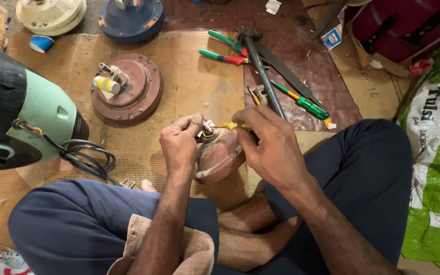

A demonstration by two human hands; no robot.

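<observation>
— Where was the motor cover (pixel 219 157)?
— On his lap, between both hands. Left hand (pixel 180 145) pinched the white connector (pixel 209 125); right hand (pixel 270 145) gripped a yellow screwdriver (pixel 231 125), shaft pointing leftward at it.

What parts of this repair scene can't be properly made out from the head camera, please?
- Screwdriver tip: hidden behind the white connector and the left hand.
- Brown motor cover: its far side is masked by the right hand.
- Green fan housing: cut off by the left edge.
- Cream motor and blue motor: cropped by the top edge.
- Screw heads on the floor motor: too small to tell.
</observation>
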